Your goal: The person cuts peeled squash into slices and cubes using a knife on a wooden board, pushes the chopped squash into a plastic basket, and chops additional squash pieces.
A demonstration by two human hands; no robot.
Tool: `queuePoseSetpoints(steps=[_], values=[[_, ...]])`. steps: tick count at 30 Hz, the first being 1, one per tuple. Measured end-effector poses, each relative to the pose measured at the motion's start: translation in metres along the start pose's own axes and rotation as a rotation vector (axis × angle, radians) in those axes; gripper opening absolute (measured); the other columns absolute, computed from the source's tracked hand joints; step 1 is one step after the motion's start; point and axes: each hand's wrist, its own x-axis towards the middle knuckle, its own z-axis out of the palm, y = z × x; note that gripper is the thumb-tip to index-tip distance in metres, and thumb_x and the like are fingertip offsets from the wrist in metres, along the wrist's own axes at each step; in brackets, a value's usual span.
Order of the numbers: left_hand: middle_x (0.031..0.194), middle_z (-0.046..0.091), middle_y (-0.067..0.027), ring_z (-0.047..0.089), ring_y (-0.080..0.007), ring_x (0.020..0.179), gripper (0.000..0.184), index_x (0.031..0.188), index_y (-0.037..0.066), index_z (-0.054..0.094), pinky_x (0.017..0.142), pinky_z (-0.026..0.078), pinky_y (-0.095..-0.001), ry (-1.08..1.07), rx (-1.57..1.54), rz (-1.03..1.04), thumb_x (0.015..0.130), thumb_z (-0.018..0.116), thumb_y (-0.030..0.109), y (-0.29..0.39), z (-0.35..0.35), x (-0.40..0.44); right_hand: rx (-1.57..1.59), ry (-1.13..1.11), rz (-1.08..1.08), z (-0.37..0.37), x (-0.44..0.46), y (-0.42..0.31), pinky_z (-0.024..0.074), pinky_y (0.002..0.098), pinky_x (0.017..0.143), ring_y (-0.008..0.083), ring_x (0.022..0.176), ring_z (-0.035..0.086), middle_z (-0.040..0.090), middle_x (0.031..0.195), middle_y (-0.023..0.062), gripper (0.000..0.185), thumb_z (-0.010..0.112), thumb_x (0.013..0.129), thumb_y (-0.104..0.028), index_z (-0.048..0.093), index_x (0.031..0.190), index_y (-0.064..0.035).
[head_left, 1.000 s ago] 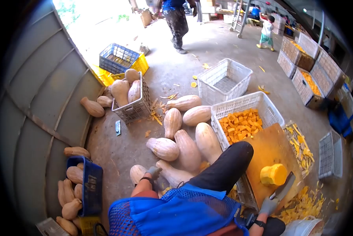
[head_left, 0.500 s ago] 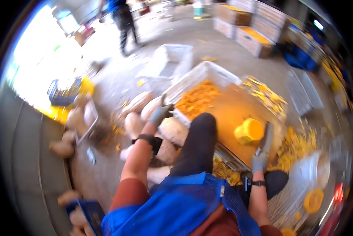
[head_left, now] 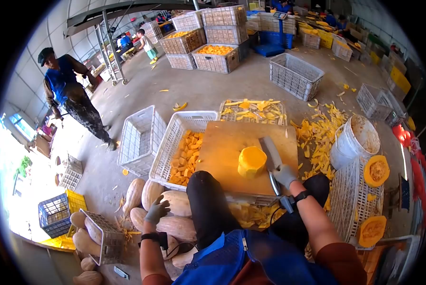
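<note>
R hand (head_left: pixel 284 176) clenched on knife (head_left: pixel 271 152); cut pumpkin (head_left: pixel 252 162) just L of blade. L hand (head_left: pixel 157 210) released, nr whole pumpkins (head_left: pixel 178 228).

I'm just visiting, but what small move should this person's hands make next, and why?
Probably bring the left hand over to steady the peeled pumpkin piece on the board. The right hand grips the knife, its blade close beside that piece, while the left looks empty above the whole pumpkins, and no hand steadies the piece.

Left hand (head_left: pixel 157 211) loosely spread — right hand (head_left: pixel 284 176) curled
</note>
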Motion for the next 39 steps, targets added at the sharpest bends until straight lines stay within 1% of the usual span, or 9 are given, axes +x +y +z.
queuePoseSetpoints(steps=[5, 8, 11, 12, 15, 23, 30, 33, 39], values=[[0.089, 0.055, -0.0058, 0.056, -0.0194, 0.073, 0.049, 0.135, 0.010, 0.034, 0.058, 0.049, -0.0324, 0.195, -0.210, 0.011, 0.088, 0.049, 0.005, 0.009, -0.048, -0.044, 0.000, 0.572, 0.011, -0.097, 0.066, -0.001, 0.0495, 0.0476, 0.078, 0.0423, 0.092, 0.061, 0.063, 0.097, 0.0275, 0.045, 0.052, 0.081, -0.030, 0.056, 0.115, -0.0019], [0.097, 0.058, -0.0089, 0.058, -0.0225, 0.084, 0.040, 0.123, 0.011, 0.049, 0.067, 0.051, -0.0350, 0.140, 0.165, 0.139, 0.083, 0.054, 0.006, -0.003, -0.063, -0.059, -0.225, 0.556, 0.028, -0.129, 0.110, 0.060, 0.0497, 0.0461, 0.075, 0.0386, 0.089, 0.062, 0.064, 0.095, 0.0238, 0.033, 0.052, 0.081, -0.027, 0.062, 0.102, -0.0037], [0.100, 0.059, -0.0095, 0.058, -0.0235, 0.086, 0.034, 0.112, 0.010, 0.058, 0.069, 0.052, -0.0352, 0.262, 0.155, 0.118, 0.079, 0.060, 0.009, -0.024, -0.058, -0.084, -1.223, 0.135, -0.517, -0.132, 0.126, 0.120, 0.0501, 0.0405, 0.071, 0.0280, 0.083, 0.066, 0.068, 0.086, 0.0140, 0.021, 0.051, 0.083, -0.017, 0.071, 0.083, -0.0107], [0.097, 0.060, -0.0093, 0.058, -0.0229, 0.081, 0.036, 0.113, 0.010, 0.058, 0.065, 0.052, -0.0351, 0.340, -0.056, -0.002, 0.078, 0.062, 0.009, -0.027, -0.052, -0.096, -1.115, 0.388, -0.766, -0.117, 0.158, 0.178, 0.0503, 0.0410, 0.073, 0.0288, 0.083, 0.065, 0.069, 0.089, 0.0133, 0.024, 0.049, 0.085, -0.019, 0.071, 0.091, -0.0104], [0.088, 0.057, -0.0049, 0.056, -0.0164, 0.067, 0.049, 0.129, 0.011, 0.044, 0.053, 0.044, -0.0280, 0.422, 0.049, -0.053, 0.084, 0.061, 0.022, -0.070, -0.064, -0.110, -1.282, -0.340, -0.243, -0.106, 0.118, 0.181, 0.0500, 0.0405, 0.077, 0.0280, 0.093, 0.063, 0.066, 0.105, 0.0134, 0.030, 0.042, 0.092, -0.020, 0.068, 0.099, -0.0057], [0.078, 0.057, -0.0047, 0.053, -0.0160, 0.055, 0.063, 0.137, 0.012, 0.037, 0.044, 0.039, -0.0291, 0.675, -0.018, -0.377, 0.083, 0.064, 0.026, -0.088, -0.030, -0.163, -0.714, -0.462, -0.023, -0.077, 0.094, 0.168, 0.0485, 0.0390, 0.071, 0.0255, 0.083, 0.061, 0.067, 0.098, 0.0120, 0.026, 0.055, 0.084, -0.021, 0.067, 0.096, -0.0018], [0.083, 0.057, -0.0132, 0.053, -0.0198, 0.057, 0.078, 0.145, 0.015, 0.019, 0.045, 0.039, -0.0335, 0.564, -0.148, -0.225, 0.082, 0.063, 0.026, -0.196, -0.118, -0.175, -0.553, -0.460, 0.004, -0.041, 0.195, 0.268, 0.0472, 0.0378, 0.069, 0.0271, 0.082, 0.063, 0.067, 0.098, 0.0148, 0.031, 0.060, 0.080, -0.021, 0.064, 0.102, 0.0007], [0.079, 0.057, -0.0114, 0.050, -0.0194, 0.054, 0.076, 0.144, 0.014, 0.020, 0.044, 0.039, -0.0345, 0.896, -0.136, -0.278, 0.082, 0.063, 0.023, -0.143, -0.104, -0.195, -0.516, -0.488, 0.047, -0.048, 0.189, 0.256, 0.0470, 0.0385, 0.068, 0.0271, 0.078, 0.061, 0.067, 0.095, 0.0143, 0.031, 0.061, 0.080, -0.021, 0.065, 0.101, 0.0008], [0.075, 0.054, -0.0076, 0.048, -0.0168, 0.050, 0.076, 0.143, 0.017, 0.022, 0.041, 0.035, -0.0315, 0.963, -0.210, -0.121, 0.081, 0.066, 0.018, -0.073, -0.098, -0.207, -0.650, -0.484, 0.059, -0.054, 0.127, 0.187, 0.0470, 0.0390, 0.066, 0.0274, 0.074, 0.060, 0.067, 0.090, 0.0139, 0.028, 0.061, 0.080, -0.020, 0.065, 0.099, 0.0009]])
